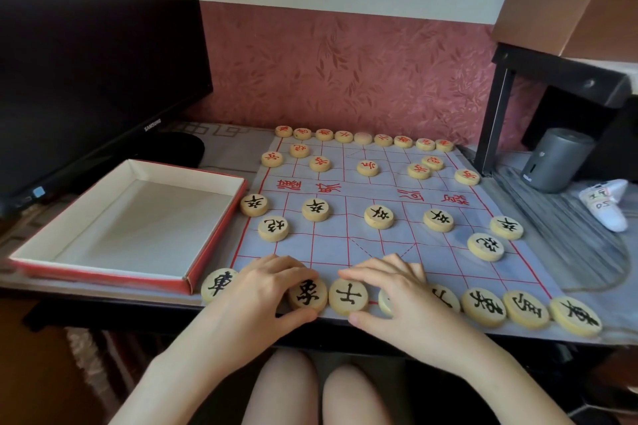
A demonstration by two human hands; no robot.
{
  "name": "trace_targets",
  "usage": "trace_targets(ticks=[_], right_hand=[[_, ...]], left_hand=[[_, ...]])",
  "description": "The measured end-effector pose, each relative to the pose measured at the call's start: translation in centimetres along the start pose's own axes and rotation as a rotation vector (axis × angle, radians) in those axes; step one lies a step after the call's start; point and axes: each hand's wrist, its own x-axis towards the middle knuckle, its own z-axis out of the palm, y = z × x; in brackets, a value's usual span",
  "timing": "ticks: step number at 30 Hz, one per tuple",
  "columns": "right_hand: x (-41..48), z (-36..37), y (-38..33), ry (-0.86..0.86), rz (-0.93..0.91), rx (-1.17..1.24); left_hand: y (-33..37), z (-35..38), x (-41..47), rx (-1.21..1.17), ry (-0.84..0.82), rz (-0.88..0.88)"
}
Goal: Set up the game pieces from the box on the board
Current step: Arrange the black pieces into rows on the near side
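Both my hands sit on the near row of the board (348,228). Left hand (266,290) has thumb and fingers pinched around a black piece (308,294). Right hand (397,290) lies curled over another piece (386,302); can't tell if it grips. Box (207,238) sits left of the board, nothing inside. Red pieces (367,168) fill the far side.

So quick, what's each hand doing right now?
Left hand: pinching a black-marked piece in the near row.
Right hand: fingers spread over another piece, grip unclear.
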Motion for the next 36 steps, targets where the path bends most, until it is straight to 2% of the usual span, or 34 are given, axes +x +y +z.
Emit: trace_targets(ticks=[6,11,22,29,36], right_hand=[[-0.2,0.1,0.2,0.025,0.056,0.02],[0.1,0.9,0.5,0.088,-0.02,-0.038],[-0.6,0.3,0.8,0.068,-0.062,-0.065],[-3.5,-3.5,3.7,0.189,0.04,-0.055],[-5.2,-3.6,6.2,0.163,0.133,-0.088]], left_hand=[[0.0,0.0,0.1,0.003,-0.011,-0.006],[0.0,0.0,0.0,-0.004,-0.013,-0.009],[-0.1,0.1,-0.2,0.009,-0.035,-0.01],[3.1,-0.2,0.9,-0.069,-0.009,0.068],[6.3,2.3,3.7,-0.062,-0.06,0.173]])
